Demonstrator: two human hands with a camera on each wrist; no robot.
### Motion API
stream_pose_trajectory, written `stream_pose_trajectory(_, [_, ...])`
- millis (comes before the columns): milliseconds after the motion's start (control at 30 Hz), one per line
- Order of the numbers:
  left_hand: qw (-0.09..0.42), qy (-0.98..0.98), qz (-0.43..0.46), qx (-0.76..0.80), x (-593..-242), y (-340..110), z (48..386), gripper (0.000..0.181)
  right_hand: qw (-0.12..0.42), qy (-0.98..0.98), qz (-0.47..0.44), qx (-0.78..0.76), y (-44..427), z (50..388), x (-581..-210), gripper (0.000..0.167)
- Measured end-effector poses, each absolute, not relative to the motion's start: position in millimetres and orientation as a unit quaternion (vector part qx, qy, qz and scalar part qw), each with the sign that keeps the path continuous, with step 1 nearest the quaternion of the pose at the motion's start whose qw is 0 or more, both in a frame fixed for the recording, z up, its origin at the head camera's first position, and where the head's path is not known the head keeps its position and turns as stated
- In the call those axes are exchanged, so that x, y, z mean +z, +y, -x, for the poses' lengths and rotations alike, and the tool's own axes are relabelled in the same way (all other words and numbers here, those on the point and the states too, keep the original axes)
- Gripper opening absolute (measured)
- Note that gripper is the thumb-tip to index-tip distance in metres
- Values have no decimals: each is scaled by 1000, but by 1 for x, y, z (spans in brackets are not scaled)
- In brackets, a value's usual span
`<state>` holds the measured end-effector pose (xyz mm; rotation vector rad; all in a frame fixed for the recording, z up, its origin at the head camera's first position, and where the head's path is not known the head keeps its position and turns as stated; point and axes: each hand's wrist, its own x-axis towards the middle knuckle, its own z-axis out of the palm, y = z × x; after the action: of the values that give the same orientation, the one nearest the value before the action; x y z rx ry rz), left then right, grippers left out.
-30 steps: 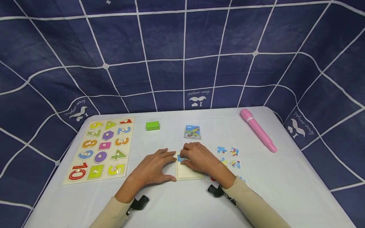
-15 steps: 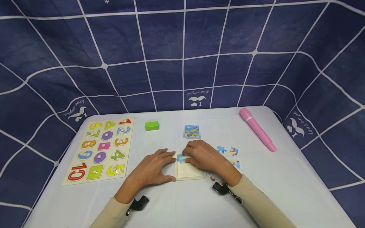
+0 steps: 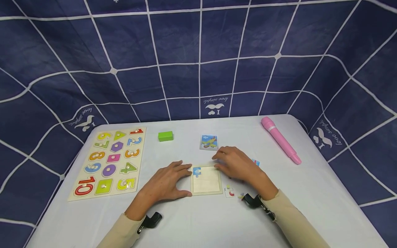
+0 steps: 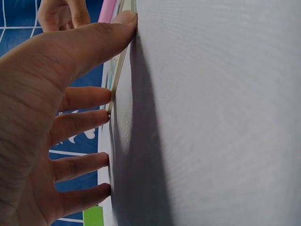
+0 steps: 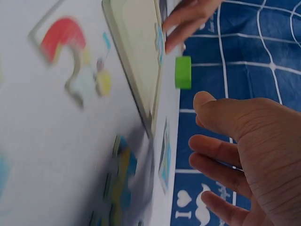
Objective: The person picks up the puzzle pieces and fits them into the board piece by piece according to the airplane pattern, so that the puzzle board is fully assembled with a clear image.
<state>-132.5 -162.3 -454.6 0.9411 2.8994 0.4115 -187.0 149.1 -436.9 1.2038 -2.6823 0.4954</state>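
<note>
A square wooden puzzle tray (image 3: 207,183) lies on the white table, with one blue jigsaw piece (image 3: 196,171) in its far left corner. Fingertips and thumb of my left hand (image 3: 165,182) touch the tray's left edge, the fingers fairly straight. My right hand (image 3: 238,164) hovers over the tray's far right corner, its fingers loosely bent and holding nothing. Under and beside it lie loose jigsaw pieces, partly hidden in the head view; the right wrist view shows some blue and yellow pieces (image 5: 124,172) and a red-printed piece (image 5: 61,40).
Behind the tray sits a small airplane picture (image 3: 209,142). A green block (image 3: 165,136) stands farther left, and a number-and-shape board (image 3: 114,158) covers the left side. On the right lies a pink microphone-shaped toy (image 3: 280,140). Dark blue gridded cloth (image 3: 176,82) surrounds the table.
My right hand has let go of the blue piece at the tray's far left corner and moved right, toward the loose pieces. My left hand has stayed in place.
</note>
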Motion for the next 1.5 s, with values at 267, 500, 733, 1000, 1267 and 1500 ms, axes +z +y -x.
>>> stream_pose_trajectory(267, [34, 942, -306, 137, -456, -161, 133, 72, 72, -911, -373, 162, 170, 187, -442, 28])
stream_pose_trajectory(500, [32, 941, -307, 137, -456, -161, 133, 73, 73, -919, -350, 165, 184, 185, -446, 31])
stream_pose_trajectory(733, [34, 942, -303, 137, -455, -163, 133, 73, 56, -928, -321, 181, 195, 185, -444, 34])
stream_pose_trajectory(1000, [33, 942, -303, 143, -455, -163, 133, 72, 50, -935, -304, 176, 203, 183, -445, 36])
stream_pose_trajectory(1267, [42, 943, -296, 147, -456, -163, 133, 71, 46, -937, -300, 172, 212, 182, -447, 37])
stream_pose_trajectory(1500, [39, 941, -301, 151, -456, -162, 134, 71, 51, -941, -291, 165, 221, 181, -451, 38])
